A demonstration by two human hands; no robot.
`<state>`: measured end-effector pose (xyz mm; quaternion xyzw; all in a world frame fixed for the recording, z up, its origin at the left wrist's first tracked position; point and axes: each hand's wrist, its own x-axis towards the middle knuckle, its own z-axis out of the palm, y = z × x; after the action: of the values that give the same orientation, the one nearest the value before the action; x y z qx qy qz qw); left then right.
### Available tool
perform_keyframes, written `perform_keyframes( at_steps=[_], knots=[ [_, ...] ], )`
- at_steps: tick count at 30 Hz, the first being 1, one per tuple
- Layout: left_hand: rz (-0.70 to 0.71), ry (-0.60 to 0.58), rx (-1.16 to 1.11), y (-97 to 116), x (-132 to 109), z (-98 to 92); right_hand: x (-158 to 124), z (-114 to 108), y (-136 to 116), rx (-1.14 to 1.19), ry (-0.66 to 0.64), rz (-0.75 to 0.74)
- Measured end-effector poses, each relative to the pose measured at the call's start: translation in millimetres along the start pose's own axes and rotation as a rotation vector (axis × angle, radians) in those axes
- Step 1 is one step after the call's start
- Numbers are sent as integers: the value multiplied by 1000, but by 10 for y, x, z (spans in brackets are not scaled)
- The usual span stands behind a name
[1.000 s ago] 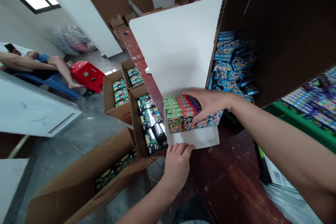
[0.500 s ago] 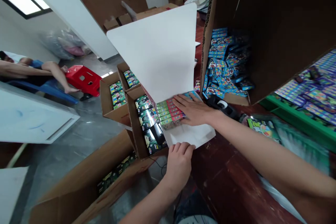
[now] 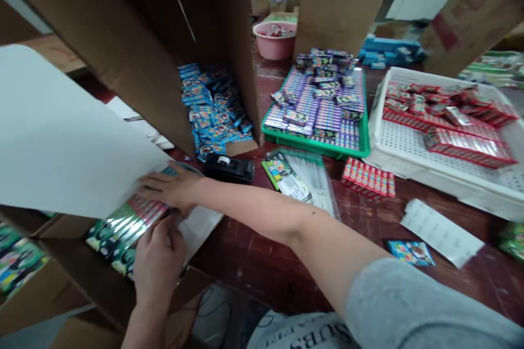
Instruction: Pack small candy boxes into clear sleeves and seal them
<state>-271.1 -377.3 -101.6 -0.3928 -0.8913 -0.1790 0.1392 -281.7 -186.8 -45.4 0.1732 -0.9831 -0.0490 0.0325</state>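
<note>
My right hand [image 3: 176, 188] lies over a row of small green and red packs [image 3: 143, 212], palm down with its fingers spread. These packs sit beside a raised white card sheet [image 3: 69, 136]. Close below, at their near side, is my left hand [image 3: 159, 256], its fingers curled in. Whatever those fingers hold is hidden by blur and by the hand itself. Under my right wrist shows a white flap [image 3: 202, 229]. Dark green printed boxes [image 3: 117, 248] lie at the left, in a cardboard carton [image 3: 77, 262].
Beyond my arm stand a tall carton of blue packs [image 3: 213, 109], a green tray [image 3: 319, 147] of purple packs and a white perforated tray [image 3: 405, 147] of red packs. A black tool [image 3: 229, 168], a plastic bag [image 3: 317, 174] and a red pack block [image 3: 368, 177] lie nearer.
The view has swung right, bringing the trays into sight. My left hand has moved from the white flap's edge up towards the packs and my right hand, which stays on them.
</note>
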Motion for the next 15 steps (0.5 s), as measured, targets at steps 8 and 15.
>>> perform_keyframes(
  at_steps=[8, 15],
  knots=[
    [-43, -108, 77, 205, -119, -51, -2065, 27, -89, 218, 285, 900],
    [-68, -130, 89, 335, -67, -81, -3271, 525, -21, 357, 140, 1383]
  ],
)
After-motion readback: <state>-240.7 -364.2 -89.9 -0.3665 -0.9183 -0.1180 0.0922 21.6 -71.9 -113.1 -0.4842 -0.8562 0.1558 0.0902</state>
